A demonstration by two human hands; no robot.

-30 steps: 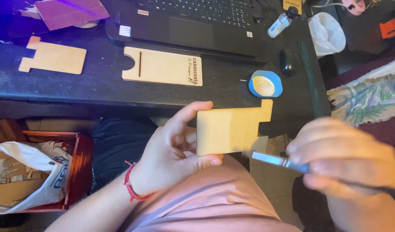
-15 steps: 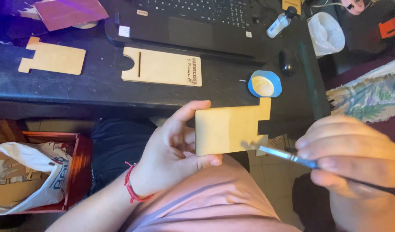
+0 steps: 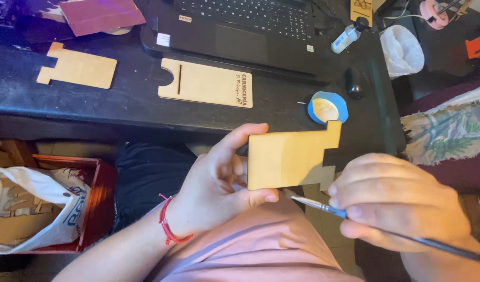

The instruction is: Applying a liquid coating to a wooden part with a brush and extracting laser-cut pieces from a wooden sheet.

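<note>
Black and broad, the desk (image 3: 120, 104) fills the top of our view, with a dark laptop (image 3: 240, 31) on it and two pale wooden cut-outs lying flat: a slotted board (image 3: 206, 83) in front of the laptop and a T-shaped piece (image 3: 78, 68) further to the left. Below the desk edge we hold a third wooden panel (image 3: 292, 156) upright over our lap, its tab pointing up toward a blue tape roll (image 3: 327, 108) on the desk. Our left hand (image 3: 219, 183) is closed on the panel, thumb along its bottom edge and fingers behind it. Our right hand (image 3: 391, 201) is curled tight around a thin paintbrush (image 3: 323, 207), whose tip sits just beside the panel's lower right corner. A white plastic bag (image 3: 36, 209) rests in a red box at the left.
</note>
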